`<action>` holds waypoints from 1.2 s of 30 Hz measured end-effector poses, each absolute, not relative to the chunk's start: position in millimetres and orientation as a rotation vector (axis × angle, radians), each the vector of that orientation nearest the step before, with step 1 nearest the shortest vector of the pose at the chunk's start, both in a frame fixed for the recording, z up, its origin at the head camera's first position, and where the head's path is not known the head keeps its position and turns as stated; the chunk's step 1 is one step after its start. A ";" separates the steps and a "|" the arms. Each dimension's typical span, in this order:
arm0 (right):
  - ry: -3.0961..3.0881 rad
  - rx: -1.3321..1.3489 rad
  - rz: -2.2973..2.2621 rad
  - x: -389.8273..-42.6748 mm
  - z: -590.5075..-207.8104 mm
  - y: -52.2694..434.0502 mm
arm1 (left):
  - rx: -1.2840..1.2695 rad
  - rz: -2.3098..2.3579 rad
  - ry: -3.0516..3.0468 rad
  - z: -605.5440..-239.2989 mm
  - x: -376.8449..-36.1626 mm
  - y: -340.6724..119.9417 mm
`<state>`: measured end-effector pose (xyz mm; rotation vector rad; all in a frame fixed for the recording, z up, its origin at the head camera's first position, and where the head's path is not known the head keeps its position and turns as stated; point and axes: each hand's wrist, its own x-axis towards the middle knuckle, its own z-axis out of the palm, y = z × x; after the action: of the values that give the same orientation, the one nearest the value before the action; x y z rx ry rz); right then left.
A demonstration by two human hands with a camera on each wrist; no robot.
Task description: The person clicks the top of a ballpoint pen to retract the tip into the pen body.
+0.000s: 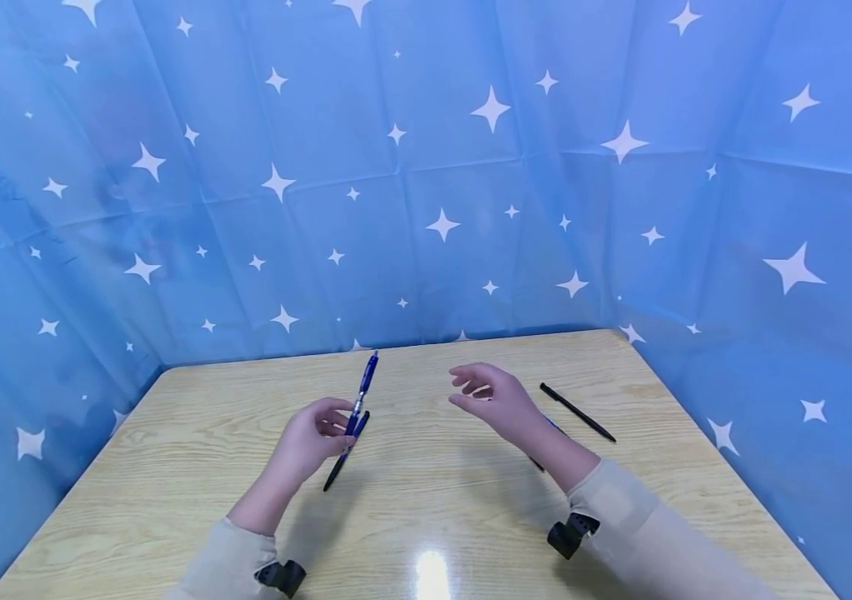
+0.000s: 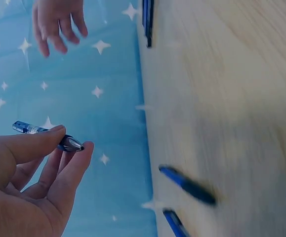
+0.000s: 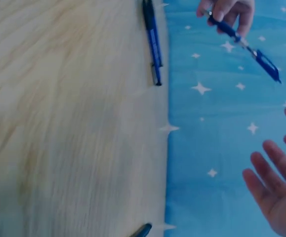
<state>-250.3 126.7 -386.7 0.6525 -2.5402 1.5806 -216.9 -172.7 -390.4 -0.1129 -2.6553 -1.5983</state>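
A blue click pen (image 1: 368, 372) with a silver middle is pinched between the thumb and fingers of my left hand (image 1: 312, 437), above the table. Its metal tip end (image 2: 72, 143) points out past the thumb in the left wrist view. Beneath that hand a black and blue pen (image 1: 334, 473) lies on the table. My right hand (image 1: 499, 402) hovers over the table with spread, slightly bent fingers and holds nothing; its palm shows in the right wrist view. Under the right wrist lies another pen (image 1: 536, 463), mostly hidden by the arm.
A black pen (image 1: 579, 413) lies to the right of my right hand. The light wood table (image 1: 426, 492) meets a blue curtain (image 1: 366, 208) with white stars at its back and sides. Two pens, one of them blue and black (image 2: 187, 185), show in the left wrist view.
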 end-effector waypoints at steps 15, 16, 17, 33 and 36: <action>-2.827 0.728 1.186 -240.1 -396.0 151.7 | 0.024 -1.365 -2.806 -409.5 -212.7 -243.3; -2.838 0.731 1.175 -238.8 -396.5 152.9 | 0.035 -1.340 -2.821 -411.5 -213.0 -247.5; -2.847 0.735 1.162 -237.7 -397.1 154.1 | 0.050 -1.320 -2.835 -413.4 -213.2 -251.6; -2.865 0.811 1.240 -231.9 -411.6 165.7 | 0.127 -1.041 -3.021 -431.5 -222.4 -294.2; -2.867 0.811 1.246 -231.9 -412.8 165.3 | 0.104 -0.996 -3.050 -432.6 -223.4 -295.3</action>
<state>-231.9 165.3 -412.8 0.8106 -2.8675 1.2458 -223.4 -295.3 -432.6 0.1037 -3.0503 -0.9958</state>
